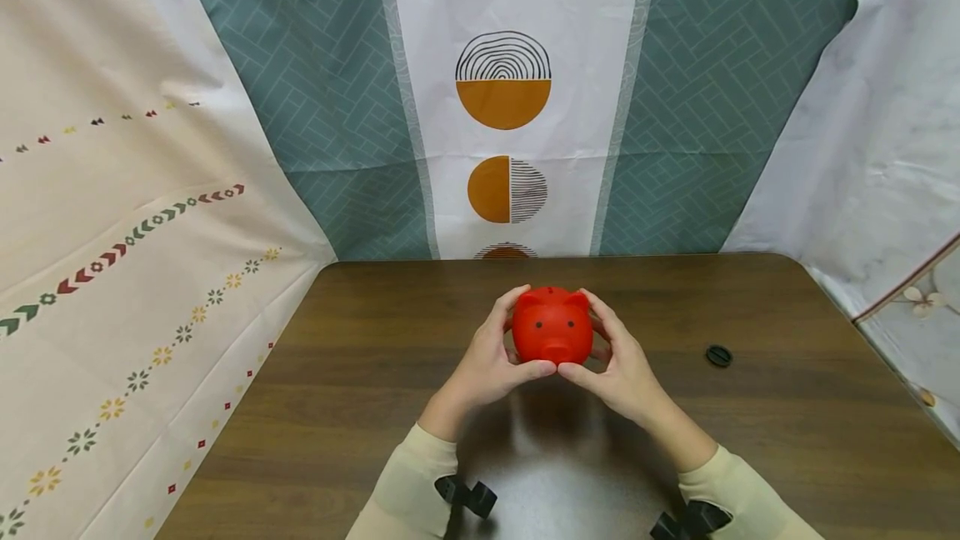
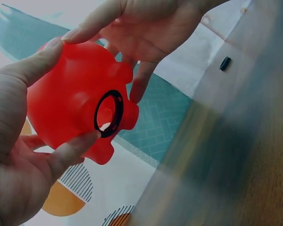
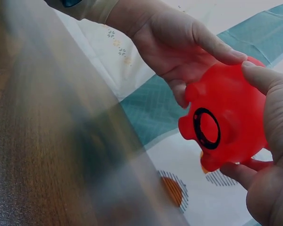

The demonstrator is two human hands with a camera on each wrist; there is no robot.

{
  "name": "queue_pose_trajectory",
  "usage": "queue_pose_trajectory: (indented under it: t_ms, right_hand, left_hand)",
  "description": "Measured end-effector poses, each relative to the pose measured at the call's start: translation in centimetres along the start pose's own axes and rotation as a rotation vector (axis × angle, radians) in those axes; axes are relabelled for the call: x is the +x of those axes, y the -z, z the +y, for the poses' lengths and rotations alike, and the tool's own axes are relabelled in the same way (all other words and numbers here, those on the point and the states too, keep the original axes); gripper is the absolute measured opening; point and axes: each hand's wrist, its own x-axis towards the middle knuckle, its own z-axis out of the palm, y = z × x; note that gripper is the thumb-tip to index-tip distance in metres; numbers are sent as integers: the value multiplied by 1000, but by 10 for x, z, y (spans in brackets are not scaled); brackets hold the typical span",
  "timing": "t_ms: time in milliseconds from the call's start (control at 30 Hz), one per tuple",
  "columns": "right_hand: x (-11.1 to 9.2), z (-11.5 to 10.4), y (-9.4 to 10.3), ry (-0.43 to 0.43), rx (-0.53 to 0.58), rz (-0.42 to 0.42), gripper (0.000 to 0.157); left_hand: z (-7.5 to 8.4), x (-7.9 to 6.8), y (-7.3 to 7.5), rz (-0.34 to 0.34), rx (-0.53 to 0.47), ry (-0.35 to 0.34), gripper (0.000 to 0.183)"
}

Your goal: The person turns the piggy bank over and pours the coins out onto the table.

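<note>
A red piggy bank is held up over the table between both hands, its snout and two dark eyes facing the head camera. My left hand grips its left side and my right hand its right side, thumbs meeting below the snout. Both wrist views show the underside, with stubby feet and a round opening edged by a black ring. In the left wrist view, a left fingertip rests at the edge of that ring. Off to the right on the table lies a small round black plug.
The brown wooden table spans the space under the hands. Behind it hangs a teal and white patterned cloth, with a cream embroidered cloth at the left and a white cloth at the right. Black straps circle both sleeved wrists.
</note>
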Motion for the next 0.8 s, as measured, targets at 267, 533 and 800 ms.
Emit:
queue_pose_trajectory:
  t_ms: [267,533,800]
  right_hand:
    - [-1,7,-3,17,31,-11,88]
    - [-5,22,-14,-122,78,-67,90]
    - [-5,26,-16,-126,83,-43,91]
  left_hand:
    - [-7,1,0,-30,-35,-9,87]
    - [-15,1,1,-67,3,110,81]
    - [-22,2,0,-65,-19,89,83]
